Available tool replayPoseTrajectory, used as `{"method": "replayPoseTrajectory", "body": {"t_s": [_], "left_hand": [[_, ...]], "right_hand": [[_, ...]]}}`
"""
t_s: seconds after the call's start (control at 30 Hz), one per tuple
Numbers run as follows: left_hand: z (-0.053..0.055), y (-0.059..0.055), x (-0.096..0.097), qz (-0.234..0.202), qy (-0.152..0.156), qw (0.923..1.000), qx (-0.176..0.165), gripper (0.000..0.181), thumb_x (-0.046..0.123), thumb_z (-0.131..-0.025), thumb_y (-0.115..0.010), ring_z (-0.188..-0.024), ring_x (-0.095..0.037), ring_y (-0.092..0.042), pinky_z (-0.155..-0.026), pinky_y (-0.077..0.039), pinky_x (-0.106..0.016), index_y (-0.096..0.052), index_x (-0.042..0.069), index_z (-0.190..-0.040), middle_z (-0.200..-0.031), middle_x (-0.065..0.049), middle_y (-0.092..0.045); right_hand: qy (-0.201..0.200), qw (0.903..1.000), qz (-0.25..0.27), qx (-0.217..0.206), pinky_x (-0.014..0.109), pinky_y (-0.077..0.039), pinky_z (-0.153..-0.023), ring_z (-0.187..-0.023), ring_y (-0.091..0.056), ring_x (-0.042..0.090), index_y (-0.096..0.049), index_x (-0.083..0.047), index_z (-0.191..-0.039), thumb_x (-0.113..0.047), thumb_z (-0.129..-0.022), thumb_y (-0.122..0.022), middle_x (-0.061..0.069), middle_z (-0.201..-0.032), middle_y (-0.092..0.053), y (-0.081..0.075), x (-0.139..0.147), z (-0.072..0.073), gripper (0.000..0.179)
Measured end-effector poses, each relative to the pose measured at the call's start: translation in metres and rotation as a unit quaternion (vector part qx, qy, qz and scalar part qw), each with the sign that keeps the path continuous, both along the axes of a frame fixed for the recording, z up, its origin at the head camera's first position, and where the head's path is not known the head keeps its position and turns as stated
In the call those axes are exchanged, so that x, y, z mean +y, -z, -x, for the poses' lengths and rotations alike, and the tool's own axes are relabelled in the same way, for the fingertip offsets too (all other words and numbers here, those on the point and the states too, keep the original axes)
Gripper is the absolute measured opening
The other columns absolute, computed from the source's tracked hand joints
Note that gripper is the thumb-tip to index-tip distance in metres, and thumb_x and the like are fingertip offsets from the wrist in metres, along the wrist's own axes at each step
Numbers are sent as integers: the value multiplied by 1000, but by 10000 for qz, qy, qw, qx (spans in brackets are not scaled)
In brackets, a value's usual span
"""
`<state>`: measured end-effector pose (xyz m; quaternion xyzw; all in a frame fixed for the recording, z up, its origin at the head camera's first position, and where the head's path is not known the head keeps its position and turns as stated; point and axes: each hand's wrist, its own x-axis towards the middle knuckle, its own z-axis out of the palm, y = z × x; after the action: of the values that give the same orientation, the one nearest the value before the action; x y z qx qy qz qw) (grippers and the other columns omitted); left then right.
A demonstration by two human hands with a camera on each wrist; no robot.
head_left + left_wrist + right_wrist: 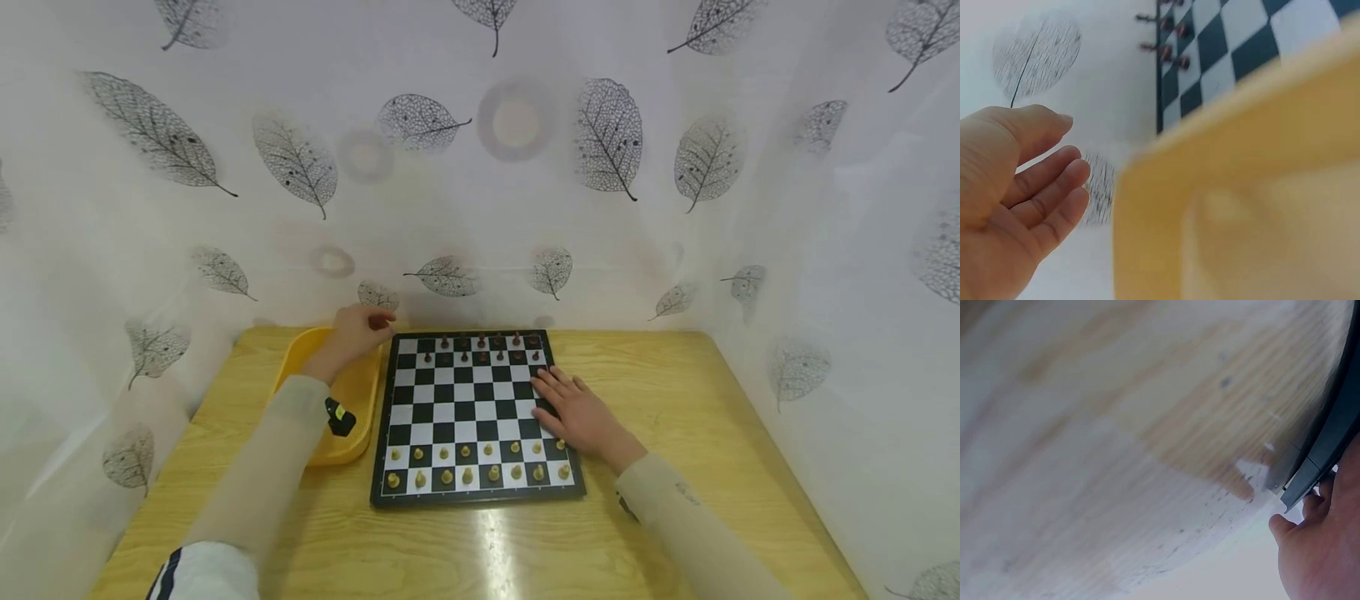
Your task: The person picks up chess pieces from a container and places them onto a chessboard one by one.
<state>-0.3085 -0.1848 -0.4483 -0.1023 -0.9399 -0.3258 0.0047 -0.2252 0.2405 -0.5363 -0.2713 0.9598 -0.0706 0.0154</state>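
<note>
A black-framed chessboard [465, 410] lies on the table. Dark brown chess pieces [482, 342] stand in two rows along its far side, and gold-coloured ones [467, 475] in two rows along the near side. My left hand [357, 335] hovers over the far end of a yellow tray, beside the board's far left corner. In the left wrist view that hand [1029, 194] has its fingers loosely bent, thumb apart, nothing between them. Flat and spread, my right hand [585, 415] rests on the board's right edge; its fingertips reach the outer squares.
The yellow tray [366, 421] sits left of the board, its inside partly hidden by the left forearm. A black wrist camera [341, 418] shows over it. Behind the wooden table [652, 375] hangs a leaf-print curtain [480, 208], also along both sides.
</note>
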Motion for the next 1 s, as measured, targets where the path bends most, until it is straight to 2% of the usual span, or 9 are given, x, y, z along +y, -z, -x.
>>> {"method": "replayPoseTrajectory", "body": {"t_s": [0.17, 0.4, 0.67, 1.0], "left_hand": [[-5, -6, -31, 198, -89, 9994, 275, 33, 17, -101, -66, -106, -41, -68, -95, -58, -54, -72, -5, -126, -117, -26, -74], [-20, -10, -59, 550, -215, 9978, -305, 39, 22, -103, -64, -108, -44, -68, -91, -59, -55, -68, -8, -129, -124, -32, -70], [-33, -4, -70, 751, -269, 9934, -825, 40, 18, -103, -63, -110, -48, -68, -91, -59, -55, -67, -11, -129, -128, -36, -66], [-37, 7, -76, 1194, -237, 9898, -734, 40, 16, -102, -61, -116, -51, -65, -98, -55, -61, -67, -15, -126, -131, -36, -65]], "right_hand": [[-34, 9999, 134, 95, 62, -26, -128, -160, -27, 38, -37, -12, -164, -54, -110, -42, 12, -171, -35, -3, -1, -2, 69], [-44, 9998, 159, 80, 62, -27, -127, -160, -28, 38, -38, -11, -164, -53, -110, -42, 12, -171, -36, -5, -2, -3, 68], [-28, 9998, 172, 8, 61, -26, -128, -161, -27, 37, -37, -11, -164, -54, -110, -42, 12, -171, -35, -3, -1, -4, 69], [-20, 9998, 200, -23, 61, -26, -128, -161, -26, 37, -37, -11, -164, -54, -110, -42, 12, -171, -35, -5, -2, -4, 69]]}}
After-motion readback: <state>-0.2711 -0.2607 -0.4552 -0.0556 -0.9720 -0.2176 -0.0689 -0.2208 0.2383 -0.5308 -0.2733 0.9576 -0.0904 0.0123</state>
